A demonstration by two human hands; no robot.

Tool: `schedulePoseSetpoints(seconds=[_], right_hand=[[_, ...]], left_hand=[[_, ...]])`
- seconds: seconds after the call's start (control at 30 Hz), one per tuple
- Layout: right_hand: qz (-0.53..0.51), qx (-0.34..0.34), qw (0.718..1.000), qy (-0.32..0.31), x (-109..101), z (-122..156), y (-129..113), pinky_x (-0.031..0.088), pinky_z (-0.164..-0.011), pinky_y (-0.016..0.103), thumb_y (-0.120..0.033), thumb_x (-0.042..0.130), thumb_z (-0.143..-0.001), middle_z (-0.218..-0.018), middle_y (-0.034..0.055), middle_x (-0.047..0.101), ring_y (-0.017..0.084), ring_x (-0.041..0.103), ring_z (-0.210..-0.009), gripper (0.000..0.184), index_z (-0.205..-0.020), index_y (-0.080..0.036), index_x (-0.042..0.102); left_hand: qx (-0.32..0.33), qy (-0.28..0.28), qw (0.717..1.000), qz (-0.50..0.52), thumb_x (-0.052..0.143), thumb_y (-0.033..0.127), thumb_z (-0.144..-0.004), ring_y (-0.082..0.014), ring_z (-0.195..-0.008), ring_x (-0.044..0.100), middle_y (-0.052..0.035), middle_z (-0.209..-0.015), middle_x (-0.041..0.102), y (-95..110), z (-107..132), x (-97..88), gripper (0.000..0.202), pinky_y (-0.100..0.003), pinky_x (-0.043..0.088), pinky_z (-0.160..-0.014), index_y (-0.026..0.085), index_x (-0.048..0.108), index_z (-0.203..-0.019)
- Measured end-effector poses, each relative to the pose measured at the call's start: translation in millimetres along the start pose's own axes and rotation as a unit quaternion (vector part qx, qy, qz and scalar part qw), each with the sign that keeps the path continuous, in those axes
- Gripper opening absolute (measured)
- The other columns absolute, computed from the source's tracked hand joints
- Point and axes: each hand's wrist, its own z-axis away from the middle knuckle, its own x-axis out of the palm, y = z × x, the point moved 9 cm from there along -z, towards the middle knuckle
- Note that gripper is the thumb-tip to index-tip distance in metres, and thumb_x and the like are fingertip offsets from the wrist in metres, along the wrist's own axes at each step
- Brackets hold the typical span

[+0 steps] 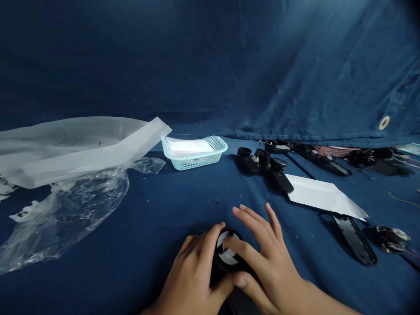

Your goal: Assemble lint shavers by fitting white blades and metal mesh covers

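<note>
A black part with a round head and a pale disc (229, 257) set inside it lies low in the middle of the view. Its narrower black body (241, 302) runs down toward the bottom edge between my wrists. My left hand (197, 271) is closed round the left side of the head, thumb along the near side. My right hand (267, 258) has its index fingertip on the pale disc, with the thumb by the near rim. The other right fingers are stretched out and spread in the air. Both hands cover much of the part.
A light blue basket (197, 162) holding white paper stands ahead. Clear plastic bags (75, 214) and a white foam sheet (131, 146) lie left. On the right are black housings (254, 162), a white sheet (323, 197), a black shell (356, 240), a motor (392, 238) and a pink basket (334, 151).
</note>
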Motion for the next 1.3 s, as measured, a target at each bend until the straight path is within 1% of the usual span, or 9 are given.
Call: schedulePoseSetpoints(seconds=[0.1, 0.27, 0.5, 0.6, 0.73, 0.9, 1.07, 1.17, 1.3], right_hand=[[0.007, 0.027, 1.0, -0.003, 1, 0, 4, -0.002, -0.118, 0.057, -0.047, 0.031, -0.101, -0.148, 0.016, 0.039, 0.031, 0.03, -0.143, 0.042, -0.114, -0.021, 0.061], [-0.011, 0.048, 0.998, -0.035, 3, 4, 10, -0.005, -0.118, 0.054, -0.039, 0.035, -0.101, -0.151, 0.016, 0.034, 0.03, 0.026, -0.144, 0.031, -0.108, -0.018, 0.056], [-0.08, -0.001, 0.996, -0.043, 3, 5, 3, 0.007, -0.121, 0.046, -0.038, 0.034, -0.102, -0.147, 0.0149, 0.032, 0.026, 0.025, -0.144, 0.029, -0.111, -0.017, 0.053], [-0.078, -0.034, 0.996, -0.042, 4, 4, -3, 0.012, -0.119, 0.045, -0.041, 0.032, -0.102, -0.145, 0.0159, 0.032, 0.026, 0.025, -0.143, 0.034, -0.113, -0.017, 0.053], [-0.031, -0.037, 0.998, -0.03, 6, 3, -4, 0.009, -0.117, 0.054, -0.043, 0.033, -0.102, -0.146, 0.0193, 0.031, 0.03, 0.029, -0.142, 0.038, -0.114, -0.017, 0.058], [0.014, -0.008, 1.0, 0.016, 1, 2, -3, 0.005, -0.117, 0.058, -0.048, 0.031, -0.101, -0.146, 0.0168, 0.039, 0.032, 0.036, -0.14, 0.044, -0.114, -0.022, 0.064], [0.051, 0.025, 0.998, 0.0, 2, 1, 1, 0.0, -0.115, 0.061, -0.054, 0.029, -0.1, -0.151, 0.017, 0.037, 0.035, 0.032, -0.142, 0.049, -0.12, -0.025, 0.063], [0.04, 0.046, 0.998, 0.007, -1, 2, 6, 0.001, -0.115, 0.063, -0.053, 0.029, -0.1, -0.151, 0.0183, 0.038, 0.035, 0.032, -0.142, 0.049, -0.115, -0.022, 0.064], [0.018, 0.036, 0.998, 0.04, -9, 4, 7, 0.005, -0.115, 0.063, -0.043, 0.032, -0.102, -0.146, 0.0189, 0.042, 0.033, 0.037, -0.14, 0.042, -0.11, -0.018, 0.065]], left_hand=[[0.0, 0.0, 1.0, -0.012, 0.043, 0.051, -0.098, -0.031, -0.102, 0.07, -0.0169, -0.123, 0.068, 0, -1, 0.4, 0.058, -0.049, 0.059, -0.08, 0.017, 0.027, -0.142], [-0.02, -0.013, 1.0, 0.001, 0.06, 0.033, -0.09, -0.029, -0.1, 0.07, -0.0126, -0.117, 0.07, -4, -2, 1.0, 0.062, -0.047, 0.058, -0.085, 0.019, 0.028, -0.141], [-0.105, 0.002, 0.991, 0.081, 0.072, 0.03, -0.079, -0.0275, -0.105, 0.067, -0.0045, -0.12, 0.068, -22, 2, 4.1, 0.069, -0.042, 0.059, -0.085, 0.033, 0.035, -0.138], [-0.101, -0.002, 0.989, 0.104, 0.069, 0.028, -0.08, -0.0271, -0.106, 0.066, -0.004, -0.123, 0.067, -21, 2, 4.4, 0.067, -0.043, 0.058, -0.087, 0.033, 0.036, -0.138], [-0.077, -0.006, 0.994, 0.082, 0.071, 0.027, -0.08, -0.0274, -0.107, 0.067, -0.0064, -0.124, 0.067, -15, 1, 2.6, 0.068, -0.043, 0.057, -0.09, 0.03, 0.035, -0.138], [-0.048, 0.019, 0.996, 0.067, 0.068, 0.038, -0.084, -0.0289, -0.105, 0.068, -0.0095, -0.125, 0.067, -12, 2, -0.8, 0.068, -0.045, 0.058, -0.088, 0.027, 0.033, -0.141], [-0.027, 0.016, 0.999, 0.026, 0.048, 0.06, -0.094, -0.0287, -0.099, 0.071, -0.0126, -0.12, 0.07, -5, -1, -4.1, 0.06, -0.047, 0.061, -0.082, 0.024, 0.033, -0.139], [-0.026, 0.015, 1.0, 0.008, 0.055, 0.05, -0.093, -0.0294, -0.101, 0.071, -0.0128, -0.12, 0.07, -3, -2, -5.4, 0.059, -0.048, 0.061, -0.083, 0.023, 0.031, -0.139], [-0.058, 0.004, 0.998, 0.01, 0.073, 0.032, -0.081, -0.0287, -0.103, 0.07, -0.0096, -0.121, 0.069, -9, -1, -3.2, 0.071, -0.044, 0.061, -0.082, 0.025, 0.032, -0.138]])
